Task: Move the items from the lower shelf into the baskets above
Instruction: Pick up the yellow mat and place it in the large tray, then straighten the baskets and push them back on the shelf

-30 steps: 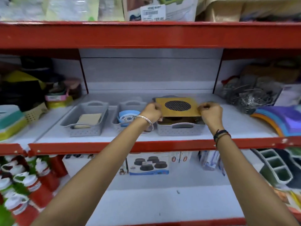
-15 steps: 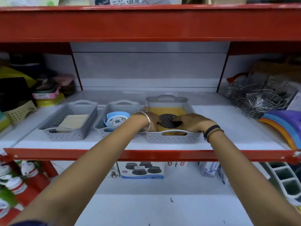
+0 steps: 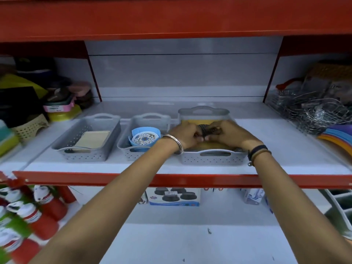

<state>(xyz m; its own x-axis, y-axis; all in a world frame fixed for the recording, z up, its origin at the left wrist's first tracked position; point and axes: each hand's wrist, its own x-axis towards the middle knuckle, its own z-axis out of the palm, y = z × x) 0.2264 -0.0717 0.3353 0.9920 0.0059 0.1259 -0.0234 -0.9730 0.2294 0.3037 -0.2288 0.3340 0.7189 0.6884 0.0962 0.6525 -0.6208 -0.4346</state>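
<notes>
Three grey perforated baskets stand in a row on the upper shelf. The right basket point(image 3: 213, 156) holds a yellow card pack point(image 3: 192, 122) with a round black mesh point(image 3: 206, 129) in its middle. My left hand point(image 3: 185, 134) and my right hand point(image 3: 230, 134) are both inside this basket, fingers curled onto the pack around the mesh. The middle basket point(image 3: 125, 148) contains a blue round item point(image 3: 145, 137) with a patterned white face. A flat cream pack point(image 3: 93, 139) lies in the left basket point(image 3: 83, 156). On the lower shelf stand a blue-and-white box point(image 3: 174, 196) and smaller boxes point(image 3: 252, 196).
The red shelf edge point(image 3: 171, 180) runs under my forearms. Wire baskets point(image 3: 308, 109) and stacked coloured plates point(image 3: 339, 137) fill the right bay. Plastic containers point(image 3: 61, 109) crowd the left bay. Red and white bottles point(image 3: 28, 216) stand at the lower left.
The yellow pack has gone from above the right basket down into it. Both hands followed it in and have drawn together over the black mesh.
</notes>
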